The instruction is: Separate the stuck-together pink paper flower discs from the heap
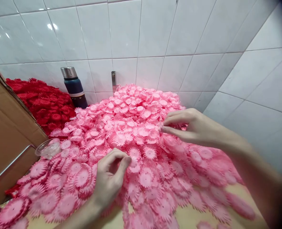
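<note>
A big heap of pink fringed fabric flower pieces, round with a small dark dot or hole at the middle, spreads before me. Low in front of the heap, my left hand has thumb and forefinger pinched together; whatever lies between the tips is too small to make out. Further back and to the right, my right hand reaches over the heap with its fingertips closed at the pink pieces. Whether a single piece is caught in that pinch cannot be told.
Behind the heap's left side stands a dark blue bottle with a steel cap, beside a pile of red fringed pieces. A cardboard box borders the left, near a clear plastic tub. Tiled walls close off the back and right.
</note>
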